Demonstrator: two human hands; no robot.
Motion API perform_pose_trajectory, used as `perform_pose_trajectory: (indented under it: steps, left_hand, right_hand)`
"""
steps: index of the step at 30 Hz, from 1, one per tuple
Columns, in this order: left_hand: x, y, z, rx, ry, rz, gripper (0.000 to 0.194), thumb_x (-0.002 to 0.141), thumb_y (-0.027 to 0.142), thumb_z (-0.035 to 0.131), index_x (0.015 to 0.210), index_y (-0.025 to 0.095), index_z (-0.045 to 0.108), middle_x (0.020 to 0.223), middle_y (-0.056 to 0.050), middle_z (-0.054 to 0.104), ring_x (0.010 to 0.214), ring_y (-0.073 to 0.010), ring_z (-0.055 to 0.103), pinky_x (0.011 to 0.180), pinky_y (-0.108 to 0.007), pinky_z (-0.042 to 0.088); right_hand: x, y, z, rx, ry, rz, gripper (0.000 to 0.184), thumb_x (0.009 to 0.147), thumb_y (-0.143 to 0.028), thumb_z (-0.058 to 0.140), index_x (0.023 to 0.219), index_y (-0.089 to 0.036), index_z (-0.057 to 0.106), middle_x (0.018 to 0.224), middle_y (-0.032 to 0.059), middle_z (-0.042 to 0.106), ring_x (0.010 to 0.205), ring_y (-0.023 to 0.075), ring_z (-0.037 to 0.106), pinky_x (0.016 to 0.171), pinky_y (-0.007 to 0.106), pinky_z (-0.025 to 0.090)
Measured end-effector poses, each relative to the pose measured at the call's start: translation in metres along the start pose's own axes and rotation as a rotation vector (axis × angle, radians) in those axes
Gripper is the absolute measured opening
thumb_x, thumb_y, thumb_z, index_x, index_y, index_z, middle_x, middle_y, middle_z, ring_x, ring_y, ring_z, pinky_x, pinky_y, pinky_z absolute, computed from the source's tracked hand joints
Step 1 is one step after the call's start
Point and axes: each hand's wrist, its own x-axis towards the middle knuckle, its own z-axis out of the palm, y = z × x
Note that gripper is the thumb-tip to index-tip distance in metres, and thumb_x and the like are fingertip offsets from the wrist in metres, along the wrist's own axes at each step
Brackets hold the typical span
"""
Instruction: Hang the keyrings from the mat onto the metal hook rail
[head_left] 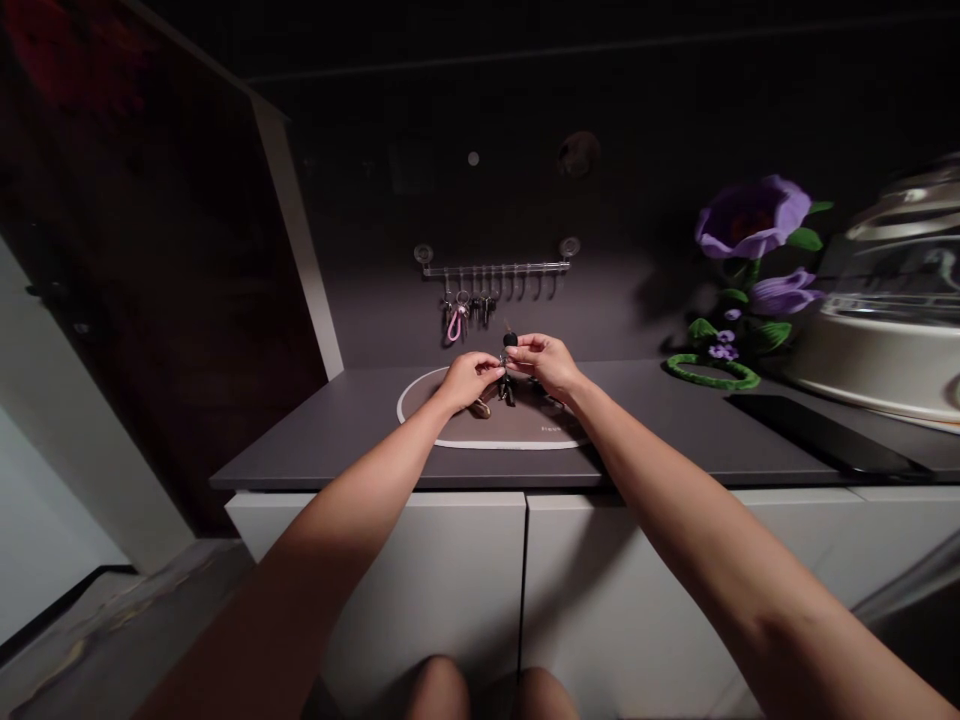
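Two bare hands met over the mat (480, 430), above its middle, with a bunch of keys (507, 388) between them. One key of the bunch had a black head (510, 340), and its thin blade pointed upward, tilted slightly to the left, so that its long axis ran close to upright. Below the fingers the other keys hung downward, their long axes also near vertical. The bunch looked small and dark, with metallic glints; the raised blade was dull and yellowish, and the finer shapes were too small to tell.

The right hand (551, 364) pinched the black-headed key between thumb and fingers. The left hand (466, 380) was narrowed too, thumb and fingertip closed on the bunch just beneath that head. Under the left hand a brown object (481, 408) lay on the mat, partly hidden.

On the wall behind, a clear hook rack (510, 268) held several hanging keys (484, 306) and a pink loop (454, 325) toward its left end. Purple flowers (754, 220) stood farther right on the dark counter (652, 430).
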Motion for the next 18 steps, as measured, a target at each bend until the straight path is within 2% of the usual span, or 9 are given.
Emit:
perform_pose_trajectory:
  steps: [6, 18]
  left_hand:
    - [-0.001, 0.003, -0.002, -0.036, -0.024, 0.011, 0.02, 0.067, 0.024, 0.062, 0.082, 0.013, 0.063, 0.075, -0.002, 0.063, 0.067, -0.0117, 0.054, 0.068, -0.025, 0.043]
    - [0.003, 0.007, -0.012, -0.151, 0.047, -0.081, 0.016, 0.068, 0.021, 0.06, 0.08, 0.011, 0.062, 0.078, -0.003, 0.065, 0.073, -0.013, 0.057, 0.072, -0.026, 0.043]
  right_hand:
    - [0.001, 0.001, 0.001, 0.092, -0.038, 0.022, 0.016, 0.065, -0.01, 0.068, 0.072, -0.015, 0.055, 0.064, -0.001, 0.062, 0.061, 0.0078, 0.061, 0.067, 0.022, 0.054]
    - [0.001, 0.006, 0.005, 0.219, -0.102, 0.045, 0.013, 0.068, -0.011, 0.066, 0.067, -0.015, 0.054, 0.067, -0.0013, 0.061, 0.065, 0.0054, 0.06, 0.078, 0.021, 0.053]
